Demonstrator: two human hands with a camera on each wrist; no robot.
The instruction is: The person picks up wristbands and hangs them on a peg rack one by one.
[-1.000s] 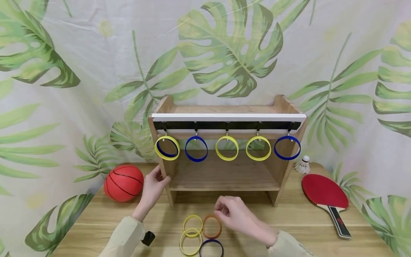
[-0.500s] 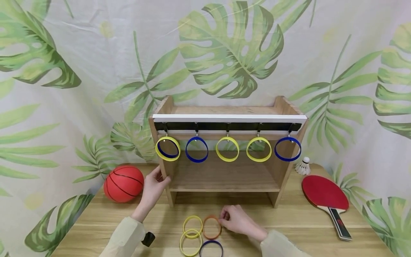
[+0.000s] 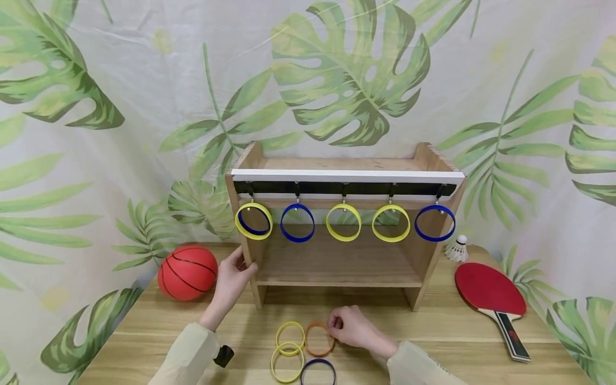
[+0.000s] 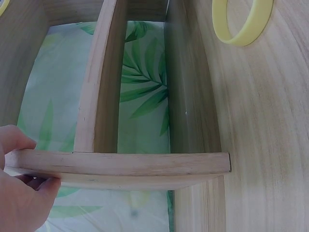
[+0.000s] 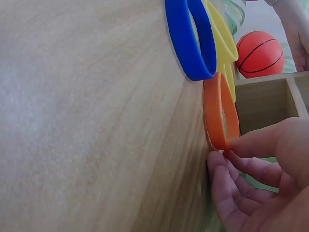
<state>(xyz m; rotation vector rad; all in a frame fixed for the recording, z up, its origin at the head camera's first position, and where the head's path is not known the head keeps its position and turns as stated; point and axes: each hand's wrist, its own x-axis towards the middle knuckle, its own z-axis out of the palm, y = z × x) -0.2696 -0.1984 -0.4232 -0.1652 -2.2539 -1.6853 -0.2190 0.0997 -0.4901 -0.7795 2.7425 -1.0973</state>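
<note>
My left hand (image 3: 232, 280) grips the left side panel (image 4: 120, 165) of a small wooden shelf (image 3: 339, 284), thumb on one side and fingers on the other. On the table, my right hand (image 3: 356, 327) pinches the near edge of an orange silicone wristband (image 5: 213, 111) between thumb and index finger. Beside it lie two overlapping yellow wristbands (image 3: 287, 381) and a blue wristband (image 5: 186, 38). Along the shelf front, more wristbands hang from hooks: a yellow one (image 3: 344, 239) in the middle, a blue one (image 3: 298, 240) left of it, and others toward both ends.
A red toy basketball (image 3: 187, 272) sits left of the shelf, close to my left hand. On the right are a red table tennis paddle (image 3: 490, 289) and a shuttlecock (image 3: 457, 249). A leaf-print cloth (image 3: 144, 107) hangs behind the table.
My right hand has come down to the orange wristband's right edge and now pinches it; the band has shifted very slightly. My left hand stays on the shelf panel.
</note>
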